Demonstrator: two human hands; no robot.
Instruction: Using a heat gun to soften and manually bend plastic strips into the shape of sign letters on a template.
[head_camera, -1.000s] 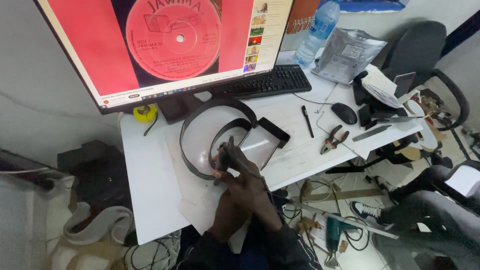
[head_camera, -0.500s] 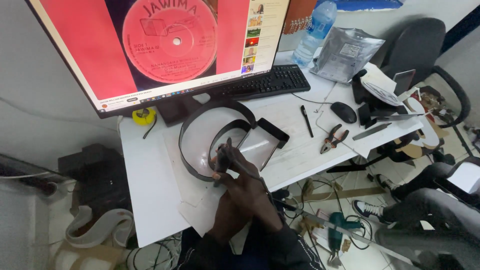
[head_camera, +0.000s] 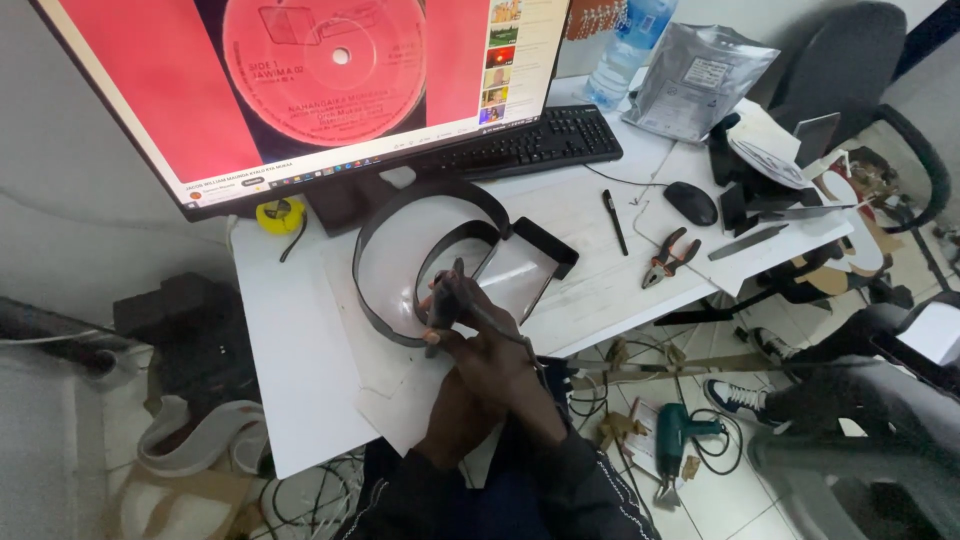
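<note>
Both hands are bunched together at the front edge of the bench (head_camera: 300, 330), forearms coming up from the bottom of the view in dark sleeves. The right hand (head_camera: 510, 365) sits on top, its grip pinched around a thin dark pen-like tool (head_camera: 455, 295) that angles up and away from the body, tip down at the inner curve of the metal band (head_camera: 400, 225). The left hand (head_camera: 450, 400) is tucked under and beside the right one, mostly hidden, so I can't tell if its grip is curled shut or spread. That band is a bent dark strip lying flat on a white sheet near the front-middle of the bench, curled into a big loop with a squarish end on its right side. Behind it there's a monitor (head_camera: 300, 90) and a black keyboard (head_camera: 520, 145) along the back edge, with pliers (head_camera: 668, 257) and a mouse (head_camera: 691, 203) over toward the right edge.
</note>
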